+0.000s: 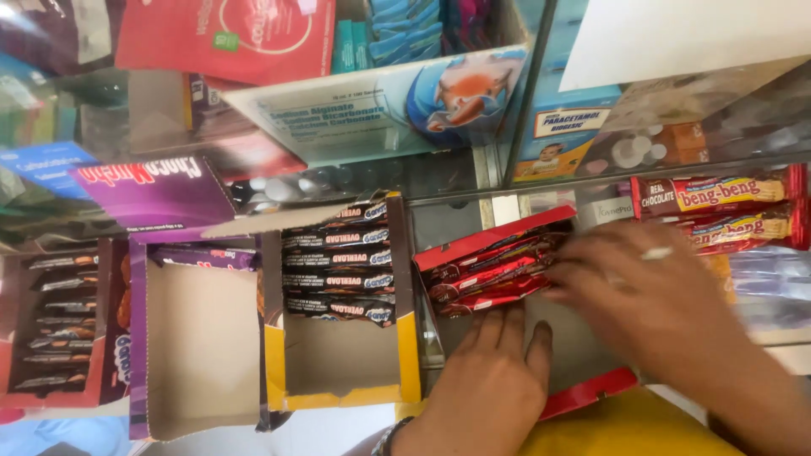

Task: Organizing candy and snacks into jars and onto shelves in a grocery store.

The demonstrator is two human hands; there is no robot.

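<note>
An open red carton (494,239) holds several red-wrapped chocolate bars (490,279) stacked at its far end. My right hand (646,291), blurred, lies over the right side of that stack with its fingers on the bars. My left hand (490,384) rests flat inside the same carton just below the bars, fingers pointing up at them, a bracelet at the wrist. Whether either hand grips a bar is not visible.
Left of the red carton stand a yellow-edged box (405,338) with dark-wrapped bars, a purple box (139,338) with a few purple bars at its back, and a brown box (106,338) of dark bars. Loose red bars (718,207) lie at right. A glass shelf (498,160) of medicine cartons is above.
</note>
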